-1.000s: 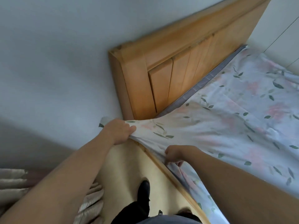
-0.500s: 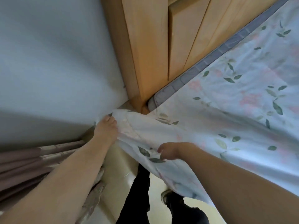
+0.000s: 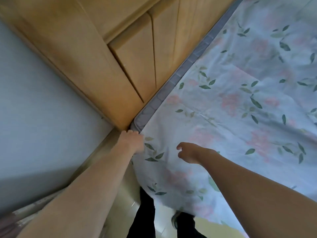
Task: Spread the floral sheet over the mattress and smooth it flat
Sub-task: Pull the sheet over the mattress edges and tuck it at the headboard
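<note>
Hands — left (image 3: 133, 140) gripping sheet (image 3: 240, 117) corner.

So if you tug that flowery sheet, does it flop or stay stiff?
Probably floppy: the floral sheet shows creases and drapes limply over the bed's edge. It likely slides easily, since a grey strip of mattress lies uncovered along the headboard. The left hand at the corner seems to manage it alone, so it's probably light.

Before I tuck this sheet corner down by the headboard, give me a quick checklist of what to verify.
1. Left hand holding the floral sheet corner: cannot tell, grip hidden.
2. Right hand free to smooth: ok, open above the sheet.
3. Sheet reaches the headboard: not ok, grey mattress edge exposed.
4. Sheet flat: not ok, creases visible.
5. Side overhang: ok, fabric hangs past the edge.
</note>
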